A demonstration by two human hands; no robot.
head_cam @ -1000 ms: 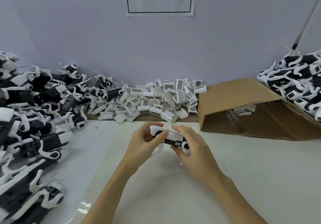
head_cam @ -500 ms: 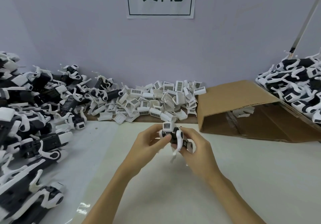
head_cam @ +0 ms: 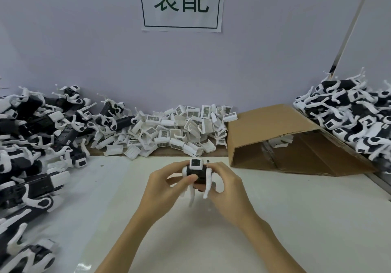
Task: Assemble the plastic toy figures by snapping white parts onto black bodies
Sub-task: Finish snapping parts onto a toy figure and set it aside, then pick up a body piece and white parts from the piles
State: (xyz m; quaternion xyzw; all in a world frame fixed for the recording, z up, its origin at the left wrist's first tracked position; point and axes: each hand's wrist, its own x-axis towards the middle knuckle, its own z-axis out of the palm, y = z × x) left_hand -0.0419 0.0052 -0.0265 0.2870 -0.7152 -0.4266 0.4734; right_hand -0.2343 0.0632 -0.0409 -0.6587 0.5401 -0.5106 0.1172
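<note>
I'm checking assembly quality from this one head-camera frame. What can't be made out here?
- Toy figure: its black body is mostly covered by the left hand and right hand, so the snap seating is unseen.
- Its hanging white legs are motion-blurred.
- Cardboard box: its inside is in shadow.
- Left pile of figures and right pile: cut off by the frame edges.
- Loose white parts: printed codes too small to read.

left pile (head_cam: 31, 145) cropped, toy's (head_cam: 197, 172) legs blurred
</note>
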